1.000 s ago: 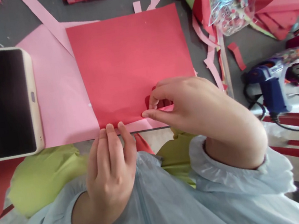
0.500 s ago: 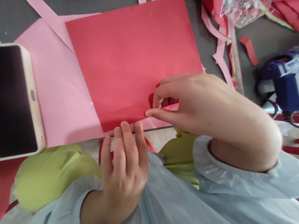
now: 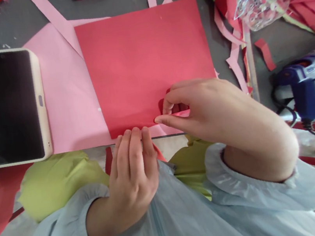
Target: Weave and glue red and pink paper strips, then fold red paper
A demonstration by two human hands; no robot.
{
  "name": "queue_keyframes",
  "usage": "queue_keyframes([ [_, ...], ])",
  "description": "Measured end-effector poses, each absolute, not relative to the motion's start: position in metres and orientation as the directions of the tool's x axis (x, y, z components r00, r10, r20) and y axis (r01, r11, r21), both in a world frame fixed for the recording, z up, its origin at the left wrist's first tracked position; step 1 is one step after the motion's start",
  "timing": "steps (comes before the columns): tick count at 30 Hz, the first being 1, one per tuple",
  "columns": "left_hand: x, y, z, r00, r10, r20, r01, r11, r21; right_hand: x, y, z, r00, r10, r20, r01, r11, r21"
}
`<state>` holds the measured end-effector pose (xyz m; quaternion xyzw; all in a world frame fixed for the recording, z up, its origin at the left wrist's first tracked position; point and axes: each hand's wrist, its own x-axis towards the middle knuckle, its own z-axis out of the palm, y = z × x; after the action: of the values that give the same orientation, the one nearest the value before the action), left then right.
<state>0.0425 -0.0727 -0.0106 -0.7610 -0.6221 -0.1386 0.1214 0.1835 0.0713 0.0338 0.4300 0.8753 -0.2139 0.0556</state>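
Observation:
A sheet of red paper [image 3: 145, 56] lies over a larger pink sheet [image 3: 64, 88] at the table's near edge. My right hand [image 3: 199, 100] pinches the red sheet's near edge between thumb and fingertips, lifting and curling it a little so a brighter strip shows beneath. To its left, my left hand [image 3: 134, 169] has its fingers stretched out, side by side, with the tips touching the near edge of the red paper. Its thumb is hidden from sight.
At left a phone [image 3: 10, 106] in a pale case rests partly against the pink sheet. Paper strips [image 3: 234, 59] lie at right, near a bag of small beads [image 3: 264, 3]. A blue glue gun [image 3: 306, 84] with a cord sits at far right.
The fingers of my left hand have drawn closer together and shifted slightly at the paper's edge. My right hand keeps its pinch. The whole view has shifted a little.

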Motion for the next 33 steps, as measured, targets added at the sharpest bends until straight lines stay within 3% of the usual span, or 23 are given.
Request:
queue_keyframes([
  [19, 0.038, -0.065, -0.009, 0.251, 0.895, 0.368, 0.967, -0.215, -0.137, 0.209, 0.083, 0.041, -0.521, 0.786, -0.332, 0.839, 0.400, -0.369],
  [26, 0.036, -0.063, -0.009, 0.262, 0.894, 0.363, 0.964, -0.220, -0.153, 0.209, 0.080, 0.037, -0.531, 0.802, -0.274, 0.837, 0.447, -0.315],
  [33, 0.037, -0.063, -0.012, 0.256, 0.893, 0.371, 0.965, -0.214, -0.152, 0.208, 0.081, 0.037, -0.530, 0.788, -0.313, 0.844, 0.454, -0.285],
])
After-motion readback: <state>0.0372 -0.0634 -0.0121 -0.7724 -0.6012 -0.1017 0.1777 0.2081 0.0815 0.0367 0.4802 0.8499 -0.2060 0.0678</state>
